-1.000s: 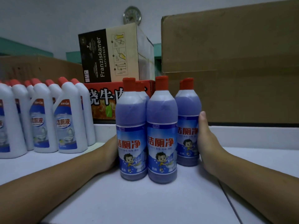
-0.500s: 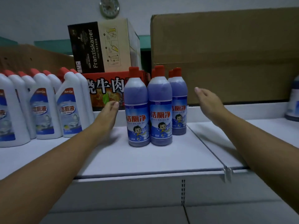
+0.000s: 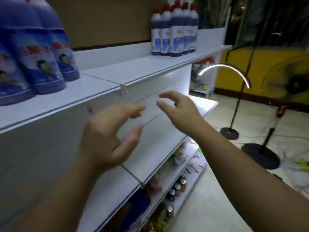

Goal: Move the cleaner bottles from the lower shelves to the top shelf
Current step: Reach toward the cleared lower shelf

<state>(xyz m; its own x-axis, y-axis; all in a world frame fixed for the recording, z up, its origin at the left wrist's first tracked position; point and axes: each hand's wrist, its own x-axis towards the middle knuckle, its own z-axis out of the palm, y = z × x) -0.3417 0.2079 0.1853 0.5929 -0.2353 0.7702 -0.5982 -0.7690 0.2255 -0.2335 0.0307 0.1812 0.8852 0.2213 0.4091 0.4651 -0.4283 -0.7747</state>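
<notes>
While both hands hung empty before the shelving, my left hand (image 3: 107, 136) and right hand (image 3: 177, 108) were spread with fingers loosely curled, grasping nothing. Purple bottles (image 3: 33, 52) stood at the near left of the top shelf (image 3: 150, 67); a darker bottle group (image 3: 174, 30) stood at its far right. Between them lay open room. Judged next: reach down to the lower shelves (image 3: 160, 144), where blurred goods showed, and grip bottles from both sides, low on the body. Each shelf lip projected, so a lifted load should first clear outward. Floor lamps (image 3: 234, 101) stood well right.
</notes>
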